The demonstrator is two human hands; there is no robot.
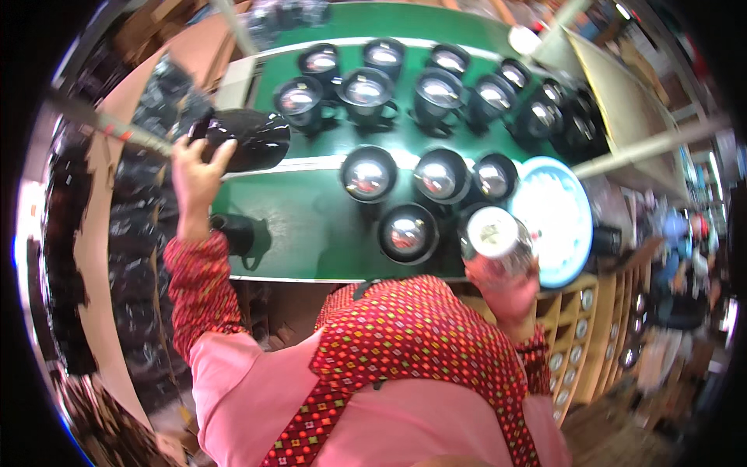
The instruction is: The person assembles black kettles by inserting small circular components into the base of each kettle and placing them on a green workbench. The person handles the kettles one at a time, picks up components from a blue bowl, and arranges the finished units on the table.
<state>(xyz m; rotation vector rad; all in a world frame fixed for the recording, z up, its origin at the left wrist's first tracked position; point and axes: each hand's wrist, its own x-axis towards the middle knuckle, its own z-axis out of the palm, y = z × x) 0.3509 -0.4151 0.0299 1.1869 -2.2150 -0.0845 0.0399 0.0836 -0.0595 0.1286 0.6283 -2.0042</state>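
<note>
At the left of the green bench my left hand (198, 171) grips the near end of a glossy black jug shell (253, 140), which lies tilted on its side. My right hand (510, 292), blurred, is closed round a shiny rounded liner (475, 253) with a white round top, at the bench's near right. Beside it stands a black jug (408, 235) with a silvery dome in its mouth. Another such jug (368, 174) is just behind. Below my left hand sits a small black cup-like piece (233, 232) with a handle.
Several more black jugs (366, 89) stand in rows on the green bench (311, 214). A light blue basin (580, 226) leans by my right hand. Wooden racks (572, 327) of round-ended pieces stand at lower right. Plastic-wrapped black goods (140, 226) fill cartons at left. Metal posts frame the bench.
</note>
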